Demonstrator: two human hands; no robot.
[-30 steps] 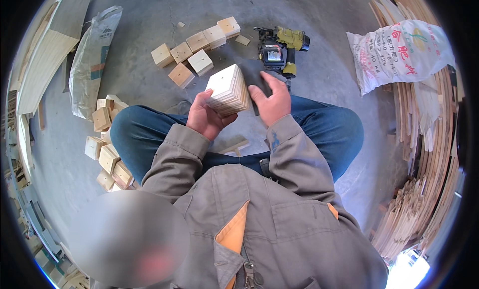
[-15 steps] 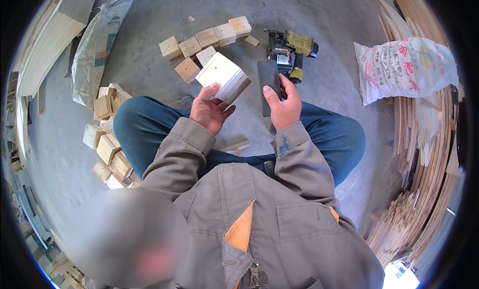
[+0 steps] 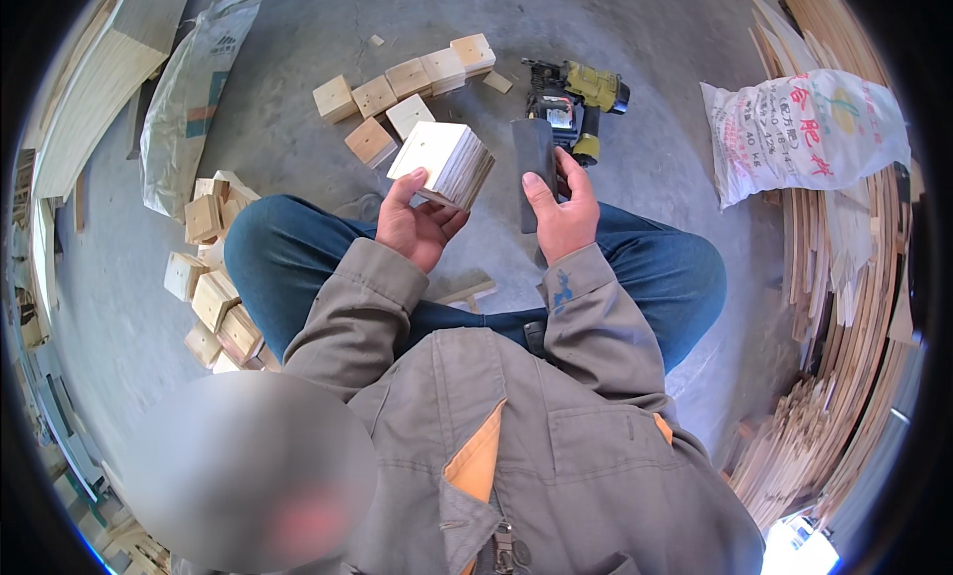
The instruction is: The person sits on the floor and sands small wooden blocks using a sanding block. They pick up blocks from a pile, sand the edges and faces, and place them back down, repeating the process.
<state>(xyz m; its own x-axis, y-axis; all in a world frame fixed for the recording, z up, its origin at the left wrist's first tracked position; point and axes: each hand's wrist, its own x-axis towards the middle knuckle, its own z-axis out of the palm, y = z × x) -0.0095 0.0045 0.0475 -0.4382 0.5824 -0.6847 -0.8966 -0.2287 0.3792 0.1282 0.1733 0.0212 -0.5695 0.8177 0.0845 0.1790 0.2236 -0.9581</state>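
The left hand [image 3: 415, 223] is clamped under a stiff, light-looking stack of thin wood squares [image 3: 444, 163], best held by its edges, while the right hand [image 3: 561, 213] closes on the nail gun [image 3: 566, 104].

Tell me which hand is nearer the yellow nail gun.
Right. The right hand sits just below the nail gun, touching its dark magazine; the left hand holds the wood stack farther left.

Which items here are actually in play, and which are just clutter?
In play:
- left hand holding a pale square stack of thin wood sheets
- right hand on the yellow-and-black nail gun

Lying about:
- square wooden blocks on the floor
- white printed sack
- curved veneer strips
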